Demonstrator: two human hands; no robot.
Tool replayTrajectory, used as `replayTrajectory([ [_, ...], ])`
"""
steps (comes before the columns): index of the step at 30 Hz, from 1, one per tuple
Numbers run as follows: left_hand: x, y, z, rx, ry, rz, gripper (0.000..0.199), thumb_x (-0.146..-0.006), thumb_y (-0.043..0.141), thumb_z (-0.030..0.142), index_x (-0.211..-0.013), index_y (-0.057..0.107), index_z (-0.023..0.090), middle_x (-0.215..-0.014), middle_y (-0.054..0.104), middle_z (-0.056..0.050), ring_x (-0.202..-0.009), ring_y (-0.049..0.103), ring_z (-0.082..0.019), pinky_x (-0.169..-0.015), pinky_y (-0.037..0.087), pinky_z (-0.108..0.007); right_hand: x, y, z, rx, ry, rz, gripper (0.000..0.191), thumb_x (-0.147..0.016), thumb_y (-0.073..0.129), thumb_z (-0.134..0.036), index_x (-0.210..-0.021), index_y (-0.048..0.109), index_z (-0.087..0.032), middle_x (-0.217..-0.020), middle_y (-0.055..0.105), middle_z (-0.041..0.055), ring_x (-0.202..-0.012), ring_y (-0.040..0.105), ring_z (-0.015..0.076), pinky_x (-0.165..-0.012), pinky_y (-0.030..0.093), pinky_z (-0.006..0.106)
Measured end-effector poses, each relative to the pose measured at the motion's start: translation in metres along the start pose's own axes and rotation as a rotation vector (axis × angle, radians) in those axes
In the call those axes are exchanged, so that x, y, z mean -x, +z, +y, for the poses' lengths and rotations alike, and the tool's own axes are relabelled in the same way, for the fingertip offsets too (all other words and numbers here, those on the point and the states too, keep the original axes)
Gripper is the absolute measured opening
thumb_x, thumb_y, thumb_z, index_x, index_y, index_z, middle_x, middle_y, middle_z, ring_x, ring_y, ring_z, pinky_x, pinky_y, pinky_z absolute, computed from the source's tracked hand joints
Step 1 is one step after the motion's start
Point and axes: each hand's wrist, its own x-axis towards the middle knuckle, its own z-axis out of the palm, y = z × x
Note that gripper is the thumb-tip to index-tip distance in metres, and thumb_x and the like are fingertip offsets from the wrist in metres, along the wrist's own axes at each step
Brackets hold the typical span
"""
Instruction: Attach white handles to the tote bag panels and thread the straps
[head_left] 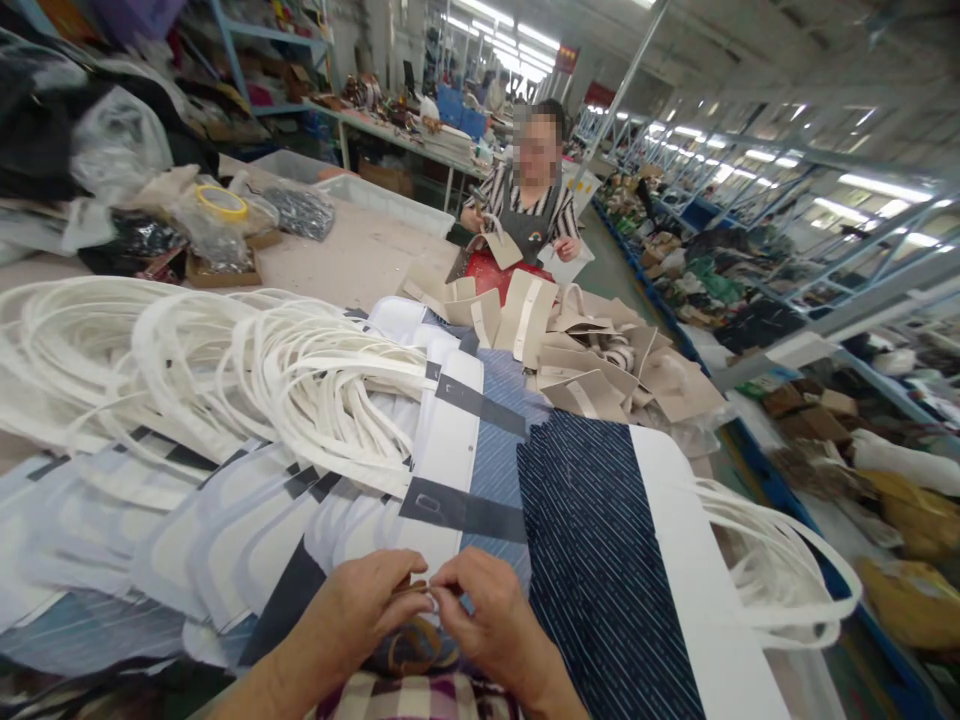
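Note:
Close to my body, my left hand (375, 598) and my right hand (487, 612) meet fingertip to fingertip, both pinched. Between them shows a bit of something thin and brownish, too small to name. Just below the fingers hangs a tan looped band (417, 648), partly hidden by the hands. Beyond them lies a pale blue fabric panel (491, 455) with a white edge and dark strips. To the right is a stack of dark blue striped panels (600, 540) with a white border. Several white strap handles (300, 390) fan out on the left over white-edged panels (240, 540).
Across the table a person (534, 200) in a striped top holds a beige piece. Beige panels (600, 360) are heaped in front of them. Yellow tape (221, 202) and plastic bags lie at the back left. More white handles (780, 560) stick out at the right edge.

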Motion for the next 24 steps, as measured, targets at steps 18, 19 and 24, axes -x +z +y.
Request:
replayTrajectory([
  [18, -0.005, 0.018, -0.052, 0.325, -0.496, -0.066, 0.031, -0.095, 0.048, 0.042, -0.074, 0.060, 0.022, -0.067, 0.061, 0.004, -0.064, 0.059, -0.014, -0.060, 0.043, -0.021, -0.078, 0.020, 0.122, -0.606, 0.740, 0.469, 0.041, -0.068, 0.070, -0.054, -0.080, 0.071, -0.014, -0.064, 0.066, 0.0027, -0.055, 0.058, 0.0135, -0.052, 0.049, 0.026],
  [19, -0.003, 0.021, -0.059, 0.340, -0.543, -0.078, 0.032, -0.094, 0.047, 0.044, -0.074, 0.060, 0.023, -0.067, 0.059, 0.004, -0.064, 0.059, -0.014, -0.061, 0.044, -0.022, -0.085, 0.019, 0.132, -0.611, 0.745, 0.473, 0.043, -0.066, 0.071, -0.055, -0.080, 0.070, -0.014, -0.064, 0.066, 0.0027, -0.055, 0.058, 0.0129, -0.051, 0.048, 0.025],
  [24, 0.005, 0.027, -0.073, 0.413, -0.601, -0.087, 0.033, -0.094, 0.044, 0.049, -0.080, 0.061, 0.024, -0.067, 0.058, 0.004, -0.065, 0.057, -0.016, -0.062, 0.044, -0.022, -0.107, 0.019, 0.155, -0.578, 0.752, 0.426, 0.037, -0.065, 0.073, -0.048, -0.075, 0.070, -0.013, -0.054, 0.060, -0.0007, -0.046, 0.048, 0.0086, -0.045, 0.039, 0.021],
])
